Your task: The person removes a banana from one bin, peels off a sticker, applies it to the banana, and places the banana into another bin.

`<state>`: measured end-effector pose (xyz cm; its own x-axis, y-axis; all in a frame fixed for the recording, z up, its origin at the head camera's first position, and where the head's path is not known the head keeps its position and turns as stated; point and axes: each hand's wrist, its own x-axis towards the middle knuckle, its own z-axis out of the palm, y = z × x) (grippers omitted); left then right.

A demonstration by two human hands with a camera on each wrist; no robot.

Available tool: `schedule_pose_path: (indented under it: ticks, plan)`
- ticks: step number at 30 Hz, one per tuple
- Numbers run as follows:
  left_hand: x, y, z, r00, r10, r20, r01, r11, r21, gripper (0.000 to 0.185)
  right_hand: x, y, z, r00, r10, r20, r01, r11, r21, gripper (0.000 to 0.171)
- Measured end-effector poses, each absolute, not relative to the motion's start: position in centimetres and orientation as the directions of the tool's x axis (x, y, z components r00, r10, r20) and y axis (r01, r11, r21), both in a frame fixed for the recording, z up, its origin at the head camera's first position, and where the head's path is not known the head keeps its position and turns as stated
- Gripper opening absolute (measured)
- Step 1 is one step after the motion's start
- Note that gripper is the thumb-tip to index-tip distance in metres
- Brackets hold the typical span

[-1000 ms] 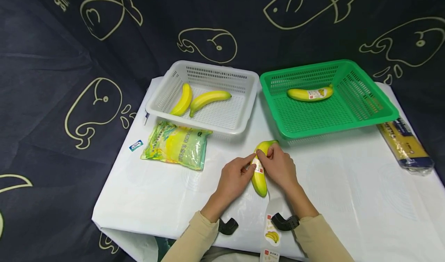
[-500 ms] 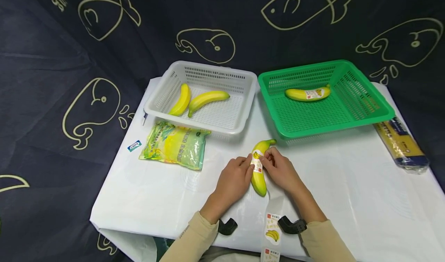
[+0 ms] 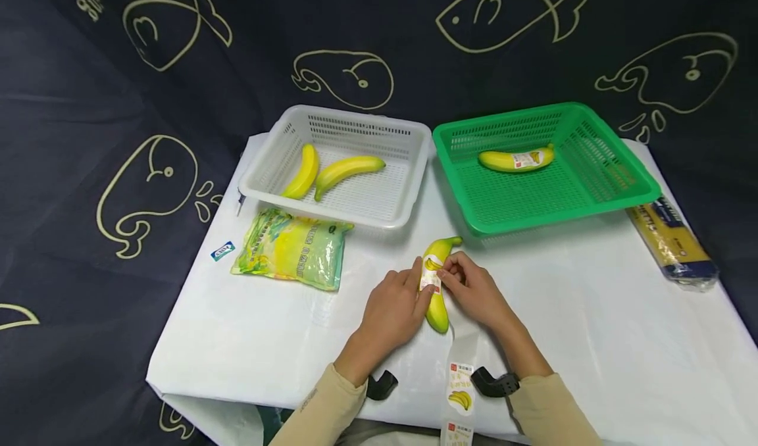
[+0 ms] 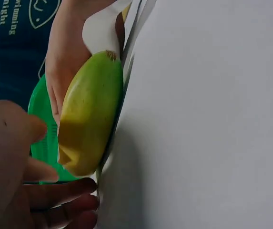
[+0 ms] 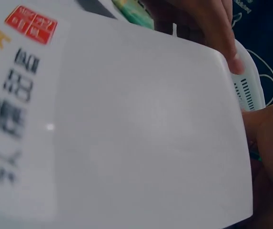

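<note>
I have the left hand (image 3: pixel 392 304) alongside the banana (image 3: pixel 437 313), fingers fairly straight, thumb on its label (image 3: pixel 429 279). The right hand (image 3: pixel 476 293) has bent fingers touching the label; I can't tell whether they pinch it. This banana lies on the table (image 3: pixel 249 341), label on, though I'd judge the edges want smoothing. Below, the strip (image 3: pixel 460 383) bears more labels with banana pictures; up close I read a clipped yellow "NA", a red square and blurred black characters. One labelled banana (image 3: pixel 499 162) sits in the green basket (image 3: pixel 562 216). Two bananas (image 3: pixel 349 166) in the white basket (image 3: pixel 320 210) show no label, so seem left to do. The cloth (image 4: pixel 7 62) reads "night".
</note>
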<state>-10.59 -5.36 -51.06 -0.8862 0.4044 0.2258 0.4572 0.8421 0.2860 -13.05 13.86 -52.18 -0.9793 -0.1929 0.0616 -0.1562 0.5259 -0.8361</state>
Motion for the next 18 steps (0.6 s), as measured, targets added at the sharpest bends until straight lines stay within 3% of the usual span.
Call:
schedule_pose_path:
  ticks: [7,13,18]
  plan:
    - [-10.12,-5.12,-51.01,-0.881,0.433,0.189,0.470,0.846,0.251,0.067,-13.16,13.81,-51.94,-0.981,-0.178,0.071,-0.159,0.552,-0.818,0.016]
    - [-10.12,-5.30,-51.11,-0.923,0.351,0.159,0.385,0.831,0.401,0.068,-13.20,13.96,-51.77,-0.979,-0.197,0.049,-0.150,0.537,-0.830,0.014]
    - [-9.83,-4.62,-51.33,-0.947,0.265,0.179,0.319,0.826,0.465,0.083,-12.83,13.52,-51.91,-0.982,-0.178,0.068,-0.153,0.527,-0.836,0.014]
